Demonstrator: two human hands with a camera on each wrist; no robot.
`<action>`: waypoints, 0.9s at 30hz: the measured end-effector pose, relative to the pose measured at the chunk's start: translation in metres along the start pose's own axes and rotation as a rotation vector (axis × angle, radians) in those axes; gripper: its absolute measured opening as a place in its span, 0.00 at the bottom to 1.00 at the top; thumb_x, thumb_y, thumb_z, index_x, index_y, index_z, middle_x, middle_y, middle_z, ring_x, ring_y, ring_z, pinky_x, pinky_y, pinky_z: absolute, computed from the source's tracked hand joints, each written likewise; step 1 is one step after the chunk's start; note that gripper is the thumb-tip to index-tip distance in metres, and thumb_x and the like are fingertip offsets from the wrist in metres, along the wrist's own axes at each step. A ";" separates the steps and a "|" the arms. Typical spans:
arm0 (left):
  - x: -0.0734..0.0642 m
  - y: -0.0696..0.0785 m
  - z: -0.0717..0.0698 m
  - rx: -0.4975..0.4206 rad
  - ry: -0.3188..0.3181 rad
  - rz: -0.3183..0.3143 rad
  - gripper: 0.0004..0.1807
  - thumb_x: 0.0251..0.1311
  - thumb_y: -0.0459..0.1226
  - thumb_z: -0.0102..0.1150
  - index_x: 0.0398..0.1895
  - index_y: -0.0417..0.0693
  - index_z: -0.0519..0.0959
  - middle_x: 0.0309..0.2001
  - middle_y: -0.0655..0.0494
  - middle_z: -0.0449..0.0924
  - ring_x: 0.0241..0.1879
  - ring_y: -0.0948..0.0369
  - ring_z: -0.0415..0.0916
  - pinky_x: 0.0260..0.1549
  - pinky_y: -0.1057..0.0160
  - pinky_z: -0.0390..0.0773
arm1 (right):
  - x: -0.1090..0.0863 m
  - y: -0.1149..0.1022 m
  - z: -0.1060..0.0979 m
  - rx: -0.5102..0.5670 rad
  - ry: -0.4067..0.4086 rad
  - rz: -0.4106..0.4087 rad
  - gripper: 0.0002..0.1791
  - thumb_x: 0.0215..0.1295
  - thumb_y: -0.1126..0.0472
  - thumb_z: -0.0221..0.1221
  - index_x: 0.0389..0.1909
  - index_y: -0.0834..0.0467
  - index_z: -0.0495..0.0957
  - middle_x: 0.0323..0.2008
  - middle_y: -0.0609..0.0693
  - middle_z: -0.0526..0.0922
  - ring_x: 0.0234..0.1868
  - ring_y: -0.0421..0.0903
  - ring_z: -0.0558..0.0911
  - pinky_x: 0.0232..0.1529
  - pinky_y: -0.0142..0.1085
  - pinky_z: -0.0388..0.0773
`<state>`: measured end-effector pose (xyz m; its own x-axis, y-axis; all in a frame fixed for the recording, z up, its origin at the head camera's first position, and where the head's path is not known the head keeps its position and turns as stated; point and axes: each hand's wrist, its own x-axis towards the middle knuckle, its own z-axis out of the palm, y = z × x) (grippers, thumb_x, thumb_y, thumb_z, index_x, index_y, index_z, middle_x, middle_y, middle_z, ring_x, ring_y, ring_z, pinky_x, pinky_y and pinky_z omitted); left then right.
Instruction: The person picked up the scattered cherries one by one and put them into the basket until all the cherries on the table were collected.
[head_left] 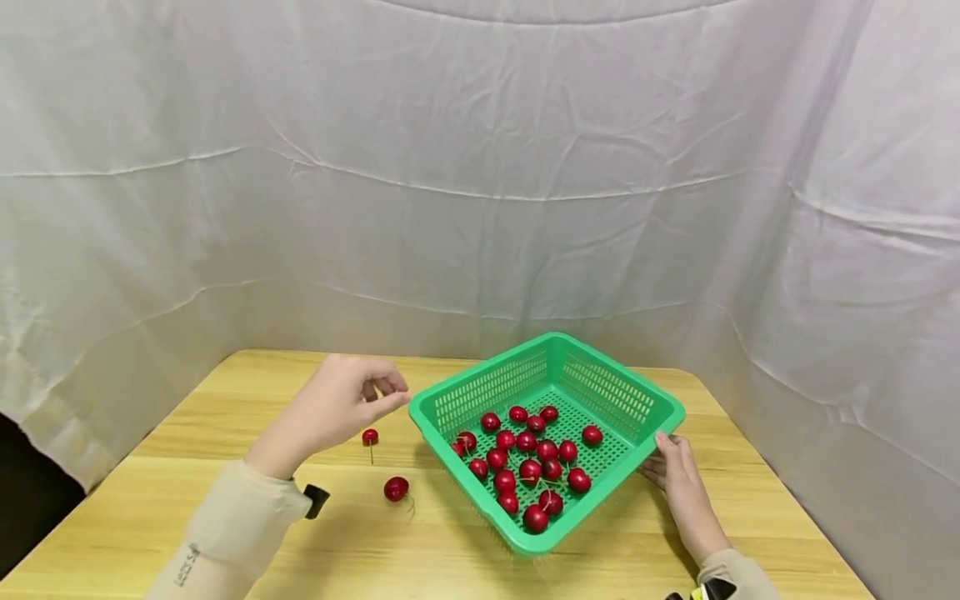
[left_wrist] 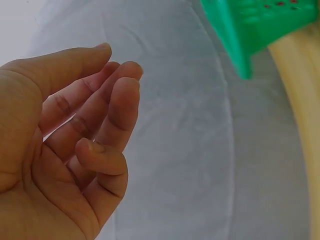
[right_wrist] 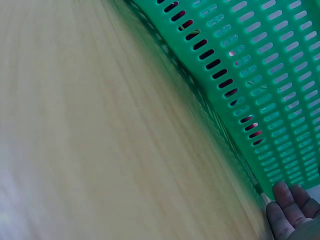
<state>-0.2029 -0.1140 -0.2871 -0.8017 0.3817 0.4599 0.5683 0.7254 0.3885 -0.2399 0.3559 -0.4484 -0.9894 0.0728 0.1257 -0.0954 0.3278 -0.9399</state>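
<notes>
A green plastic basket [head_left: 651, 433] with slotted walls holds several red cherries [head_left: 527, 441], some with stems. At its right side my right hand [head_left: 681, 483] grips the rim, thumb on top and fingers beneath; the right wrist view shows its fingertips [right_wrist: 283, 197] against the slotted wall. Whether the basket's base touches the table all over, I cannot tell. My left hand [head_left: 356, 395] hovers just off the basket's left corner, fingers loosely bent. Nothing lies between its fingers in the left wrist view, where a gap separates hand [left_wrist: 75, 135] and basket [left_wrist: 240, 40].
Two loose cherries lie on the wooden table [head_left: 600, 567] left of the basket: a small one [head_left: 370, 437] below the left hand and a larger one [head_left: 396, 489] nearer the front. A pale hanging cloth [head_left: 480, 250] surrounds the table's back and sides.
</notes>
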 end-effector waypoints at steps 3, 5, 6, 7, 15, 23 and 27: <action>-0.011 -0.009 0.003 -0.007 -0.037 -0.030 0.02 0.68 0.38 0.72 0.36 0.54 0.89 0.30 0.66 0.88 0.24 0.72 0.75 0.30 0.67 0.77 | -0.001 -0.001 0.001 0.001 0.008 -0.001 0.33 0.88 0.40 0.29 0.72 0.65 0.55 0.64 0.59 0.70 0.50 0.31 0.79 0.55 0.25 0.79; -0.017 -0.015 0.005 -0.009 -0.059 -0.051 0.02 0.68 0.38 0.71 0.35 0.54 0.89 0.29 0.66 0.88 0.22 0.72 0.74 0.29 0.68 0.76 | -0.001 -0.002 0.003 0.016 0.011 -0.008 0.33 0.89 0.40 0.30 0.71 0.65 0.56 0.63 0.60 0.71 0.50 0.32 0.80 0.56 0.25 0.79; -0.020 -0.019 0.006 -0.007 -0.070 -0.059 0.02 0.68 0.38 0.72 0.35 0.53 0.89 0.28 0.67 0.87 0.21 0.72 0.74 0.28 0.68 0.76 | 0.000 -0.003 0.004 0.017 0.007 -0.010 0.33 0.89 0.40 0.30 0.72 0.64 0.56 0.63 0.60 0.71 0.51 0.32 0.80 0.56 0.25 0.79; -0.023 -0.022 0.008 -0.001 -0.080 -0.066 0.02 0.68 0.37 0.72 0.35 0.53 0.89 0.27 0.68 0.86 0.21 0.72 0.73 0.28 0.68 0.76 | 0.001 -0.004 0.004 0.019 0.002 -0.013 0.33 0.88 0.39 0.31 0.72 0.64 0.56 0.64 0.60 0.71 0.51 0.32 0.80 0.57 0.25 0.79; -0.030 -0.049 0.024 0.132 -0.164 -0.122 0.04 0.64 0.38 0.74 0.34 0.56 0.88 0.28 0.69 0.85 0.28 0.72 0.77 0.33 0.63 0.78 | 0.002 -0.005 0.003 0.011 -0.008 -0.010 0.35 0.88 0.37 0.30 0.73 0.63 0.55 0.66 0.59 0.69 0.53 0.32 0.78 0.58 0.23 0.77; -0.033 -0.068 0.046 0.175 -0.290 -0.174 0.04 0.62 0.34 0.75 0.35 0.52 0.88 0.29 0.66 0.88 0.32 0.67 0.81 0.36 0.57 0.83 | -0.003 -0.003 0.003 0.021 0.010 -0.016 0.33 0.88 0.39 0.31 0.70 0.64 0.57 0.62 0.59 0.71 0.51 0.33 0.80 0.57 0.26 0.80; -0.034 -0.073 0.056 0.182 -0.294 -0.191 0.06 0.59 0.33 0.77 0.35 0.50 0.88 0.31 0.63 0.89 0.33 0.66 0.83 0.38 0.55 0.85 | -0.003 -0.002 0.002 0.024 0.016 -0.023 0.33 0.89 0.39 0.31 0.70 0.65 0.57 0.61 0.58 0.72 0.50 0.32 0.80 0.56 0.25 0.80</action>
<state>-0.2276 -0.1479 -0.3759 -0.9238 0.3583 0.1349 0.3825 0.8790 0.2846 -0.2372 0.3529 -0.4472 -0.9850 0.0809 0.1522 -0.1207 0.3065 -0.9442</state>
